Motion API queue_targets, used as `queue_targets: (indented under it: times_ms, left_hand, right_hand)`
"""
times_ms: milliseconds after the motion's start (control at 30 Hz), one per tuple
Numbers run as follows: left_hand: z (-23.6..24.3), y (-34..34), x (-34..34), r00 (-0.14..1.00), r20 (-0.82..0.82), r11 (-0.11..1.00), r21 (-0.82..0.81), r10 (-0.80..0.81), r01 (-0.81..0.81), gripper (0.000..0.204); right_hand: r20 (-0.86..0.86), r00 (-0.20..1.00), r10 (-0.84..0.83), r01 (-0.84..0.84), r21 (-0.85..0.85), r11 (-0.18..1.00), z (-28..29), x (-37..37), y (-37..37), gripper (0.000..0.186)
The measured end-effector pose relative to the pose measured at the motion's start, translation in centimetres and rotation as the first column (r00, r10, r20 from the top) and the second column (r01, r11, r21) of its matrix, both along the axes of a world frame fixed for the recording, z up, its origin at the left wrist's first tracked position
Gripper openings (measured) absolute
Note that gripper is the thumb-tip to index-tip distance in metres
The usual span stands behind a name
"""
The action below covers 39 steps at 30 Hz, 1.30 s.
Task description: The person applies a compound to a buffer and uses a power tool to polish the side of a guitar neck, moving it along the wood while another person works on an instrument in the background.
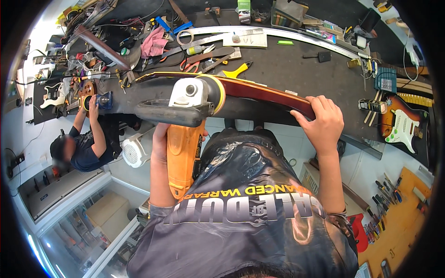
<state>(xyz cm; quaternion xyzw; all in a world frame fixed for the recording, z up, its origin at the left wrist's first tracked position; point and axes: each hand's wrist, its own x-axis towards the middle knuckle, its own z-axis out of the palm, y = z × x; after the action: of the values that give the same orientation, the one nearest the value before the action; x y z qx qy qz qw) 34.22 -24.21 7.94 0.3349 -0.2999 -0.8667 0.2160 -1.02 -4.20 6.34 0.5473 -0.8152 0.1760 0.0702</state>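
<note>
My left hand (pixel 161 133) is wrapped round the orange body of a power polisher (pixel 180 155), its fingers partly hidden behind the casing. The tool has a silver gear head and a black loop handle at its front. Its round yellow-edged pad (pixel 219 96) is up against, or very close to, a glossy dark red guitar body (pixel 259 91) with pale edge trim; contact cannot be made out for certain. With thumb and fingers, my right hand (pixel 323 118) grips the guitar body's right end. Much of the guitar body is hidden behind the polisher.
Behind lies a dark workbench (pixel 296 62) with a yellow-handled scraper (pixel 238 69), pliers, a pink cloth (pixel 154 41) and a long metal straightedge. A sunburst guitar (pixel 402 123) sits at the right. A co-worker (pixel 92 139) handles something at the left, near a white fan (pixel 134 150).
</note>
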Motion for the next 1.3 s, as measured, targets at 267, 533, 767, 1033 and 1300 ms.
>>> queue_targets:
  times_ms: [267,533,767,1033,1300]
  left_hand:
    - [-0.6,0.0,-0.3,1.000,-0.013,1.000,-0.005,-0.012,0.012,0.086]
    - [-2.9,1.3,-0.1,0.971,-0.237,0.993,0.112,-0.012,0.040,0.108]
    - [-4.4,-0.1,1.7,0.977,-0.211,0.999,0.006,-0.046,0.048,0.113]
    - [-4.3,-1.0,1.2,0.979,-0.202,0.999,0.052,0.000,0.011,0.110]
    - [-4.6,-1.7,1.7,0.988,-0.118,0.994,0.032,-0.098,0.102,0.121]
  right_hand:
    - [0.005,1.000,-0.003,0.003,-0.003,1.000,-0.1,-0.3,-0.1,0.047]
    - [0.015,1.000,0.004,-0.004,0.005,1.000,-0.1,-0.6,-0.3,0.046]
    - [0.022,1.000,0.007,-0.007,0.028,1.000,0.4,-0.5,-0.4,0.044]
    - [0.013,1.000,0.002,-0.002,0.038,0.999,0.3,-0.4,-0.5,0.044]
    - [0.007,1.000,-0.006,0.006,0.059,0.998,0.3,-0.5,-0.6,0.044]
